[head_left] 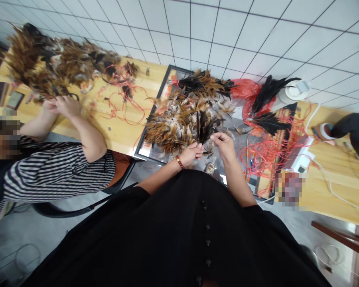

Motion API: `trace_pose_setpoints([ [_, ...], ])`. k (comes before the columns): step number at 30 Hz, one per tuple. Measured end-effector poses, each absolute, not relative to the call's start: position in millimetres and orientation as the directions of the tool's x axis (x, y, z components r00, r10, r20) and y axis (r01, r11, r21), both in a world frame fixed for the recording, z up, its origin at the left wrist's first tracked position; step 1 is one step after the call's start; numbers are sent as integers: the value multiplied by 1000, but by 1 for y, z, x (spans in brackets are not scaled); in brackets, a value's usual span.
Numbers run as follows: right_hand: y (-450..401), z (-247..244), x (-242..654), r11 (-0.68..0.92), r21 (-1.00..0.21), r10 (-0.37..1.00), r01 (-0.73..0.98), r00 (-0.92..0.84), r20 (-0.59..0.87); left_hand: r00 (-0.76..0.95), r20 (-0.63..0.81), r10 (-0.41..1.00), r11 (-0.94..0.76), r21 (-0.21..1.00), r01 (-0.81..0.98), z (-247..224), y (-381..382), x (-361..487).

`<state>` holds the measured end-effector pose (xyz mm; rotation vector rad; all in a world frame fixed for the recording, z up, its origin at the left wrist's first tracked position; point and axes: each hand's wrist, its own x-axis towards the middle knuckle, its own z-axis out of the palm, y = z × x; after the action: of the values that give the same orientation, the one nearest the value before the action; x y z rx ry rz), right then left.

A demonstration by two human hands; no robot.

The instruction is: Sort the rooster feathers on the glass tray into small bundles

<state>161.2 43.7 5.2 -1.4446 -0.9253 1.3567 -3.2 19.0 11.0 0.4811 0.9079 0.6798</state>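
Note:
My left hand [194, 152], with a red bead bracelet at its wrist, is closed on the lower end of a small bunch of black feathers [202, 126]. The feathers fan upward from the fingers. Just to the right, my right hand [223, 145] has its thumb and finger pinched together at the bunch's edge; what sits between those fingertips is too small to make out. Under and behind both hands lies a heap of loose brown and black feathers [170, 123] on a black-framed glass panel [152, 158]. A thicker feather bundle [204, 83] rests at the back.
Red strings [265, 153] lie tangled on the right, near a red plastic bag [245, 88] and more black feathers [271, 93]. A white container [294, 91] stands by the tiled wall. On the left, a co-worker's hands [61, 105] are at another feather pile [74, 59].

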Motion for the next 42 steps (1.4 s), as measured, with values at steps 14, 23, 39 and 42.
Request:
trace_pose_setpoints([
  [14, 34, 1, 153, -544, -837, 826, -64, -217, -520, 537, -636, 554, 801, 584, -133, 12, 16, -4],
  [23, 29, -9, 165, -223, -949, 926, 221, -255, -277, 373, -709, 599, 775, 396, -492, 12, 26, 1],
  [39, 53, -46, 180, -191, -823, 981, 535, 77, -178, 51, -646, 762, 511, 550, -661, 33, 27, -19],
  [42, 83, -54, 197, -337, -655, 940, 676, 278, -197, 2, -641, 768, 471, 561, -681, 36, 32, -25],
])
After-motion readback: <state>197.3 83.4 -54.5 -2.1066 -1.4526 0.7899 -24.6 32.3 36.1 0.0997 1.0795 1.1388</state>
